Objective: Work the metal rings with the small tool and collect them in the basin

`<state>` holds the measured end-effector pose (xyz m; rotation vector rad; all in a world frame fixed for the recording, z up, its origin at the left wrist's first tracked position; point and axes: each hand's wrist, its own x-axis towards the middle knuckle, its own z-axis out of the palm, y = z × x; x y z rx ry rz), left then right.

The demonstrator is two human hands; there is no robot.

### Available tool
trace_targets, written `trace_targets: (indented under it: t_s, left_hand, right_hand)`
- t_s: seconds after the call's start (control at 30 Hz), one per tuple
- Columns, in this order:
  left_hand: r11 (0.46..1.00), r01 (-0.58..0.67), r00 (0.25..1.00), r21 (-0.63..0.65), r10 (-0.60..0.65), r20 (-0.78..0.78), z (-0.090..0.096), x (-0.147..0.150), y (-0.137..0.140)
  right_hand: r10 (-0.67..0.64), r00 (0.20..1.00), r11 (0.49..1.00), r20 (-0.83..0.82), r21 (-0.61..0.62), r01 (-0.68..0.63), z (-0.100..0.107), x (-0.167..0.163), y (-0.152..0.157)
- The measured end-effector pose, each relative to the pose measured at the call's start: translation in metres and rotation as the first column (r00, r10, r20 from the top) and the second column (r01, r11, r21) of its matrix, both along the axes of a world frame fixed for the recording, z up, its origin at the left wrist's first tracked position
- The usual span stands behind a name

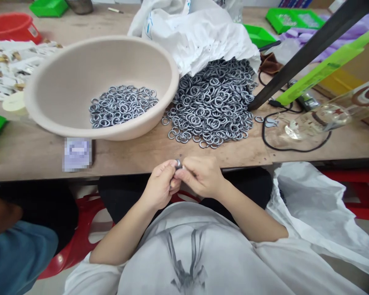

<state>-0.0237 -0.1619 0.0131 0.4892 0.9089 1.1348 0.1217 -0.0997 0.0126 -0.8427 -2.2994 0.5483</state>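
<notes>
Close to the table's front edge, my left hand [162, 182] is closed on a grey ring [178, 163], whose upper part shows above the fingertips. My right hand [203, 175] is closed right beside it, thumb and bent fingers meeting at the same ring. The fingers hide most of it, so I cannot tell whether more than one ring is held. Beyond my hands lies a heap of grey rings [215, 106], spilling from a white sack [197, 37]. Left of the heap, a large beige basin [64, 61] holds a smaller lot of similar rings [119, 107].
A pixelated small box [77, 154] sits before the basin. Rightward are a slanted dark bar [298, 57], a lime-green strip [326, 69], a black cable [289, 150] and a clear cup [322, 119]. A person in a blue garment [21, 254] sits at left. A white bag [313, 200] hangs at right.
</notes>
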Motion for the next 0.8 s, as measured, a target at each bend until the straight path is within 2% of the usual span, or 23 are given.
trace_targets:
  t_s: [0.1, 0.17, 0.27, 0.33, 0.4, 0.47, 0.53, 0.6, 0.67, 0.73, 0.8]
  left_hand:
    - [0.994, 0.110, 0.994, 0.027, -0.110, 0.000, 0.000, -0.002, -0.006]
    - [0.997, 0.068, 0.998, 0.023, -0.068, 0.005, -0.001, -0.006, -0.006]
    - [0.997, -0.074, 0.997, 0.001, 0.074, 0.014, -0.002, -0.014, -0.001]
    - [0.992, -0.125, 0.992, -0.011, 0.125, 0.024, -0.002, -0.021, 0.004]
    - [0.985, -0.172, 0.984, -0.020, 0.173, 0.032, -0.002, -0.027, 0.007]
    - [0.972, -0.231, 0.972, -0.040, 0.232, 0.038, -0.001, -0.033, 0.011]
    - [0.959, -0.273, 0.959, -0.070, 0.277, 0.054, 0.000, -0.038, 0.014]
    - [0.958, -0.271, 0.958, -0.089, 0.278, 0.074, 0.001, -0.039, 0.019]
    - [0.967, -0.242, 0.966, -0.084, 0.248, 0.069, 0.001, -0.034, 0.023]
    - [0.980, -0.194, 0.980, -0.050, 0.196, 0.033, -0.002, -0.024, 0.025]
    - [0.993, -0.116, 0.993, -0.008, 0.116, -0.020, -0.005, -0.010, 0.026]
  right_hand:
    - [-0.190, 0.977, 0.976, 0.094, -0.087, 0.199, -0.003, 0.002, 0.019]
    - [-0.257, 0.945, 0.959, 0.203, -0.071, 0.276, -0.002, -0.004, 0.033]
    - [-0.269, 0.888, 0.961, 0.374, 0.038, 0.275, 0.001, -0.024, 0.049]
    - [-0.263, 0.831, 0.964, 0.490, 0.106, 0.242, 0.004, -0.040, 0.058]
    - [-0.246, 0.777, 0.969, 0.580, 0.136, 0.205, 0.005, -0.053, 0.066]
    - [-0.237, 0.766, 0.971, 0.597, 0.141, 0.192, 0.006, -0.059, 0.072]
    - [-0.247, 0.817, 0.969, 0.521, 0.113, 0.221, 0.008, -0.057, 0.074]
    - [-0.220, 0.908, 0.971, 0.356, -0.006, 0.238, 0.009, -0.049, 0.070]
    - [-0.131, 0.982, 0.964, 0.133, -0.215, 0.158, 0.011, -0.039, 0.058]
    - [-0.037, 0.997, 0.921, -0.063, -0.389, 0.010, 0.012, -0.029, 0.041]
    - [-0.035, 0.988, 0.893, -0.154, -0.449, -0.039, 0.010, -0.022, 0.024]
